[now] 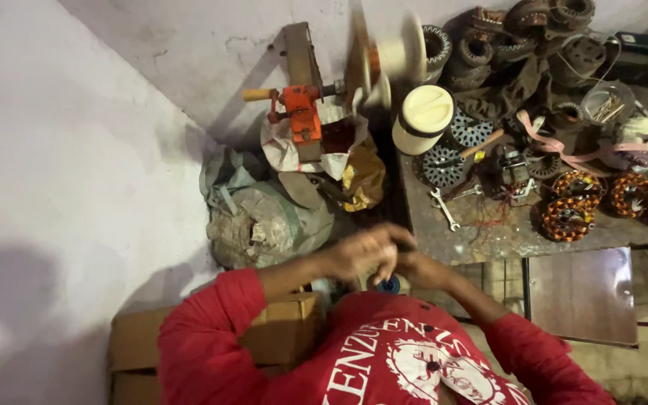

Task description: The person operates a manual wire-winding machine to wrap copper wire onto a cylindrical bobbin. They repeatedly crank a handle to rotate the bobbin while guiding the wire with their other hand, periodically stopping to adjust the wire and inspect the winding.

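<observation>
Two hands meet at the lower centre of the frame, but we start with the biggest things. We see a pale wall (pixel 54 150) filling the left half, and a dark, cluttered tabletop (pixel 489 240) across the upper right. Below the wall sit cardboard boxes (pixel 279 337) at lower left, and grey sacks (pixel 264 217) lie in the centre-left. At top centre an orange hand-crank winder (pixel 301 112) stands beside a pale spool (pixel 395 56) that looks blurred. Near it stands a cream-coloured tub (pixel 423 118). Copper-wound stators (pixel 568 214) lie at right, and a wrench (pixel 444 208) lies just beside the tabletop's front edge.

Our left hand (pixel 365 251) curls over our right hand (pixel 421 270), touching it. Both grips are narrow, pinched together around something mostly hidden; a small blue round part (pixel 389 285) shows just beneath them, and we cannot tell whether either hand truly holds it.

We judge the risk so: pinched loosely and out of sight, the small part could slip and drop among the sacks and boxes.
</observation>
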